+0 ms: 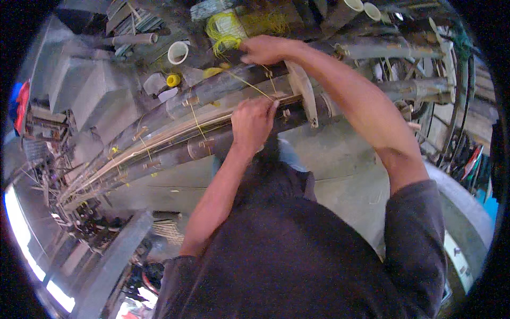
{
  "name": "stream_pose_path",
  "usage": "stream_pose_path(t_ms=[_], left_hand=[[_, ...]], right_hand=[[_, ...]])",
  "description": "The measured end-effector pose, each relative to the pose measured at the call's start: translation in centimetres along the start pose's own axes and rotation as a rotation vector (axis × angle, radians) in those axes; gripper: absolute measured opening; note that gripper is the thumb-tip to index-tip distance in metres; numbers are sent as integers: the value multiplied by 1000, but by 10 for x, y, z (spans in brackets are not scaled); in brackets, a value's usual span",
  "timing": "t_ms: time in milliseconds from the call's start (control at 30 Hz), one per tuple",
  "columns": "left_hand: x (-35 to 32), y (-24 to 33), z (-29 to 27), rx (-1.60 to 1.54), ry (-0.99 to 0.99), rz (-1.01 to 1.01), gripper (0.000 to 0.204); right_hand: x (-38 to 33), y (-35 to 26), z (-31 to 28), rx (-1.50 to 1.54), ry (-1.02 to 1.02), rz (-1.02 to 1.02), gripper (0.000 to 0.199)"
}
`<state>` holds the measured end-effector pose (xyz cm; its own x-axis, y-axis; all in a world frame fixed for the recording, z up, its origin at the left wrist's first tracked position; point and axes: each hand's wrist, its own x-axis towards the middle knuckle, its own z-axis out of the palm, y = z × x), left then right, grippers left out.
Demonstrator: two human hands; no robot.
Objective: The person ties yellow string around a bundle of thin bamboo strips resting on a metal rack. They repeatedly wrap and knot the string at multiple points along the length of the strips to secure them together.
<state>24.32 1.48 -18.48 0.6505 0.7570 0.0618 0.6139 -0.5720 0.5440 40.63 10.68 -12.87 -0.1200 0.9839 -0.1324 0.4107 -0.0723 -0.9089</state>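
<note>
Overhead, looking down: a person leaned over a bundle of long bamboo poles that ran from lower left to upper right.
Left hand: the left hand rested on the poles near the middle, fingers curled and pinched tight on a thin yellow string.
Right hand: the right hand was stretched farther out, above the poles, closed on the far end of the same string; the string ran taut between the two hands.
String: it crossed the upper pole at a slant; more turns of yellow string wrapped the poles further left.
Strips: thin pale bamboo strips lay along the gap between the poles.
Nearby: a loose tangle of yellow cord lay just beyond the right hand; a small yellow spool and a white pipe end sat on the cluttered ground beyond the poles.
Clothing: dark short-sleeved shirt, forearms bare.
</note>
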Motion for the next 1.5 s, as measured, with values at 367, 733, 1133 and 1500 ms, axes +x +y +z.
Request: stream_pose_path(t_ms=[367,733,1133,1500], left_hand=[[69,14,-48,-891,-130,-160,39],[157,-145,-28,-361,-423,-259,48],[-48,-295,-239,-153,-91,-122,37],[-159,-279,-196,18,18,-34,23]], right_hand=[[-167,60,137,-415,-269,110,18],[-227,34,155,-308,-5,-42,48],[-94,-68,412,561,30,526,28],[162,-231,300,-494,-78,-92,51]])
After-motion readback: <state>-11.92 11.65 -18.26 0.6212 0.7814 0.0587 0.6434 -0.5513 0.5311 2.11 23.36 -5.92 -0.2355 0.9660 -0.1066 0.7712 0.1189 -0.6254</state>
